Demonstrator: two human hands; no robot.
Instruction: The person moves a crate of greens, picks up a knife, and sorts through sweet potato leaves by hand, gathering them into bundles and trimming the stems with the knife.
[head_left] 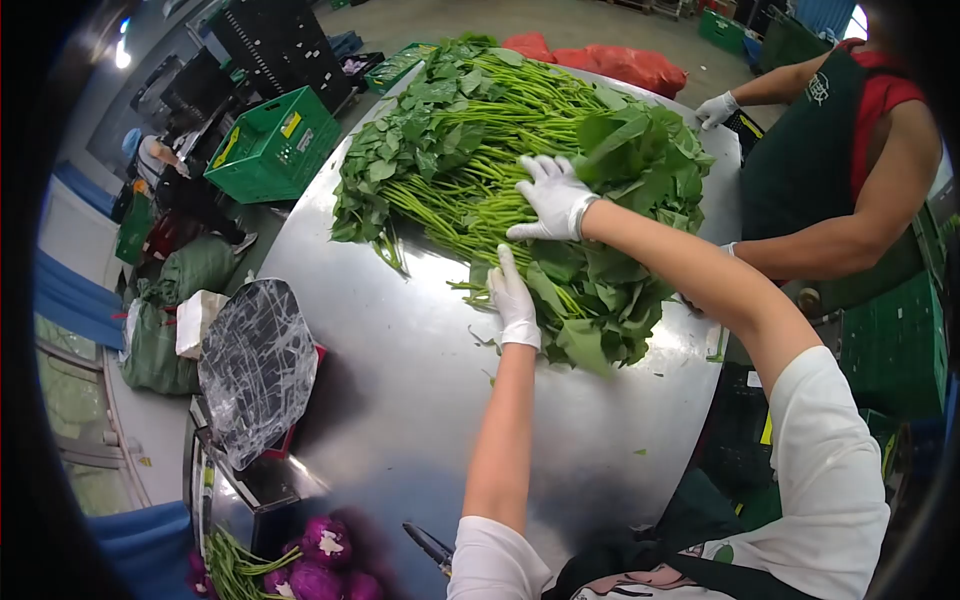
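Observation:
A large heap of leafy greens with long green stems (pixel 480 180) lies across the metal table (pixel 400 400). My left hand (pixel 512 298), in a white glove, touches the near edge of the stems, its fingers pointing up and apart from my right hand. Farther right, my right hand (pixel 553 200), also gloved in white, lies on top of the stems with its fingers spread, beside the broad leaves (pixel 650 160) on the right side of the heap. Neither hand is closed around a bunch.
A co-worker in a dark apron (pixel 805 150) stands at the table's right edge. At the left sit a plastic-covered scale (pixel 257 370) and, beyond it, a green crate (pixel 275 145). Purple vegetables (pixel 320 570) lie at the bottom left, near scissors (pixel 430 545). Red sacks (pixel 620 68) are behind.

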